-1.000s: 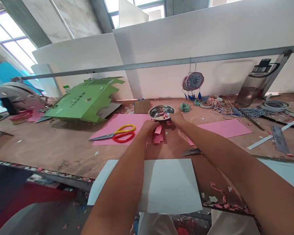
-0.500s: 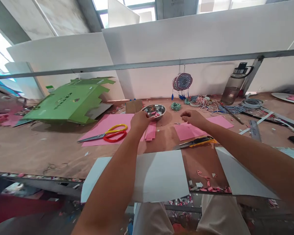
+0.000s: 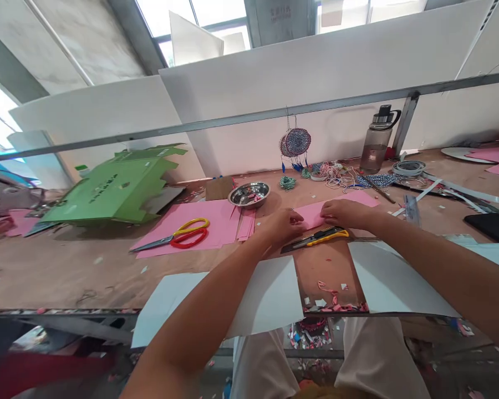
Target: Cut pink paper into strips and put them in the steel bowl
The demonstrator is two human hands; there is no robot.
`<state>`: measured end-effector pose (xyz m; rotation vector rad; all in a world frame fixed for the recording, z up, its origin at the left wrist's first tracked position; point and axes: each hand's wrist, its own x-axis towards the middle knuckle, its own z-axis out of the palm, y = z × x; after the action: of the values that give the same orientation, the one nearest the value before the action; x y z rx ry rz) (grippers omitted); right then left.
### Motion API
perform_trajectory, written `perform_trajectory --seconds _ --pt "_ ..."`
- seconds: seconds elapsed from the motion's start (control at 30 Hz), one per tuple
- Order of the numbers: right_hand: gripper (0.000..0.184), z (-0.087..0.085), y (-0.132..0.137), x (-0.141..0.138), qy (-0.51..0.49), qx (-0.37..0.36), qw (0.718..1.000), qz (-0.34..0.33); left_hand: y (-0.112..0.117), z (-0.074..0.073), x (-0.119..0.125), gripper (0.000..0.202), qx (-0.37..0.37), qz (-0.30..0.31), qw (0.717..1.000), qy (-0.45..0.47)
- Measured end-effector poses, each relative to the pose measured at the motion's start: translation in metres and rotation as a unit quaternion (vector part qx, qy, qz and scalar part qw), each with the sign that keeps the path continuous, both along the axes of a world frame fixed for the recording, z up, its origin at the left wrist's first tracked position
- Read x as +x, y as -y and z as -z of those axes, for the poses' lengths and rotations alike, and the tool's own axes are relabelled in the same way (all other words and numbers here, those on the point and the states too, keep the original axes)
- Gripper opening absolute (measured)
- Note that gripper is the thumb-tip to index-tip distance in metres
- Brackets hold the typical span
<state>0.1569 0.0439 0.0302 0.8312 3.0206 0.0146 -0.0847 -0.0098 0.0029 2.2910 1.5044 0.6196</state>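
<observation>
Both of my hands rest on a pink paper sheet at the middle of the brown table. My left hand lies at the sheet's near left corner with its fingers curled down on the paper. My right hand presses on the sheet's near edge, fingers bent. A yellow utility knife lies just in front of both hands. A steel bowl with pink scraps stands to the left, beside a stack of pink strips.
Red and yellow scissors lie on a larger pink sheet. White sheets overhang the near edge. A green cardboard box lies far left. A woven dreamcatcher, cords, a water bottle, tape rolls and a ruler crowd the back right.
My left hand left the strips by the bowl and moved right onto the smaller pink sheet. My right hand came down onto the same sheet. The view swung right.
</observation>
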Motion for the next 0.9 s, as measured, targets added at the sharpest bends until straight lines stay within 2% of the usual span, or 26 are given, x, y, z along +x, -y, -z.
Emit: perform_trajectory --seconds 0.1,0.2,0.3,0.5,0.57,0.7,0.9 --pt "0.024 0.003 -0.001 -0.002 0.004 0.036 0.999 0.032 0.0 0.0 0.001 0.036 0.032 0.031 0.999 -0.02" --pt "0.024 0.005 -0.001 -0.006 -0.027 0.039 0.996 0.077 0.0 -0.002 0.003 0.037 0.069 0.018 0.996 -0.057" --pt "0.026 0.005 0.0 -0.012 -0.072 0.018 0.993 0.096 0.001 -0.006 0.004 0.026 0.104 -0.004 0.987 -0.12" --pt "0.028 0.002 0.007 -0.023 -0.135 -0.033 0.979 0.148 0.007 -0.013 0.002 0.052 0.169 -0.031 0.967 -0.19" --pt "0.029 0.001 0.009 -0.024 -0.153 -0.047 0.973 0.166 0.008 -0.014 0.003 0.049 0.184 -0.027 0.964 -0.188" --pt "0.028 0.003 0.009 -0.023 -0.167 -0.082 0.97 0.159 0.003 -0.013 0.003 0.022 0.158 -0.039 0.973 -0.161" --pt "0.038 0.009 0.003 -0.005 -0.182 -0.109 0.966 0.146 -0.002 -0.007 -0.017 0.03 0.06 -0.165 0.982 -0.069"
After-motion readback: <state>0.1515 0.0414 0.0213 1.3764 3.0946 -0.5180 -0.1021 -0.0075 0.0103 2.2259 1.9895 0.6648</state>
